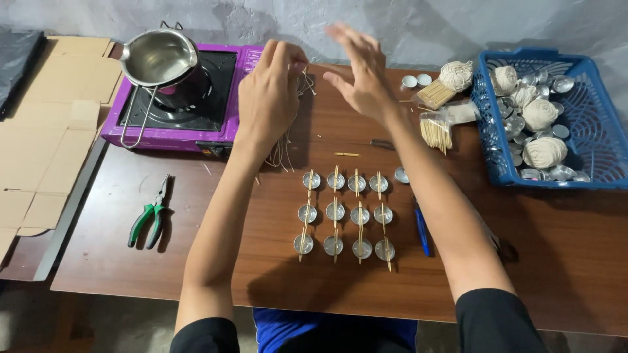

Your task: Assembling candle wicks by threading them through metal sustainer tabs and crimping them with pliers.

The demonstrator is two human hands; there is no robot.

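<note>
Left hand (269, 91) pinching bundle of wick strings (286, 147); right hand (360, 68) spread, raised above tabletop (248, 261); foil cups (343, 214) in grid.

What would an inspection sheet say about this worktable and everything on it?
Surface: brown wooden table, scuffed, flattened cardboard at its left end.
Job's things: bundle of pale string wicks hanging from the left hand; small round metal cups in a grid of three rows, thin wooden sticks laid across them.
Clutter: green-handled pliers; purple portable stove bearing a steel pouring pot; blue plastic basket of spare cups and string balls; blue pen; bagged sticks.
Grips: left hand pinches the wicks; right hand open, blurred, holding nothing.
Cables: nothing seen.
Surroundings: grey wall, concrete floor.
</note>
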